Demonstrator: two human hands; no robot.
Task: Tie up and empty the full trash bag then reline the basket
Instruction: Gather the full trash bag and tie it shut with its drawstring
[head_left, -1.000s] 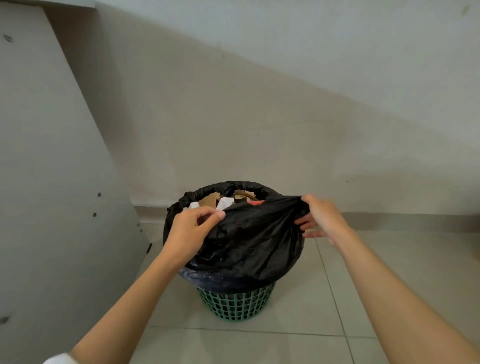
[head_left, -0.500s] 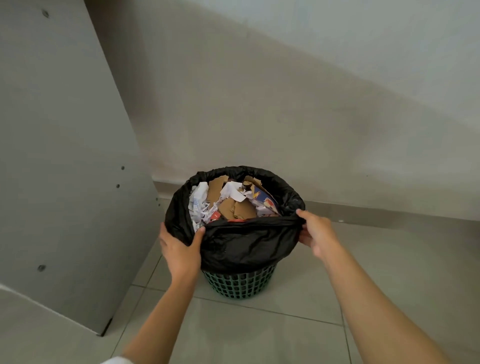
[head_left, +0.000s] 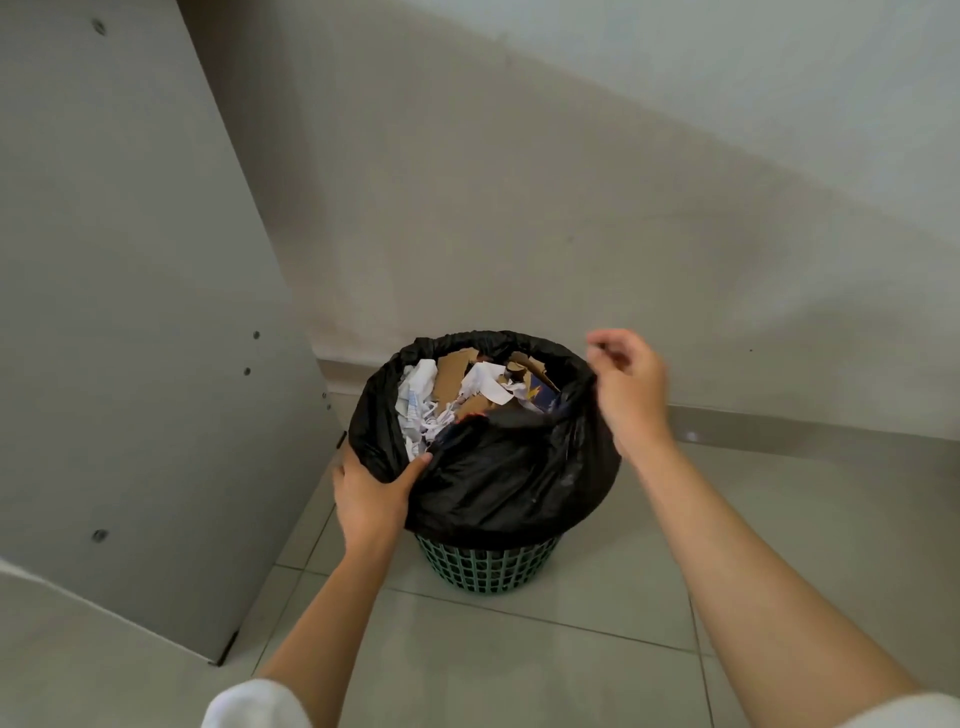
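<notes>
Scraps (head_left: 415, 402) fill the bag (head_left: 498, 483) in the basket (head_left: 488, 566). Your left hand (head_left: 369, 499) grips its rim at 8 o'clock; right hand (head_left: 631, 389), at 2, grip unclear. Tiled floor (head_left: 519, 670).

Two bare forearms in shot. The left sleeve (head_left: 249, 704), white and softly rounded at its edge, ends near the elbow, and the right sleeve (head_left: 919, 711), white too, just clips the corner. Left hand (head_left: 371, 493), right hand (head_left: 631, 387) — both bare.

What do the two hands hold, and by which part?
The left hand grips the black trash bag by its near-left rim. The right hand is blurred beside the right rim; a hold cannot be told.
</notes>
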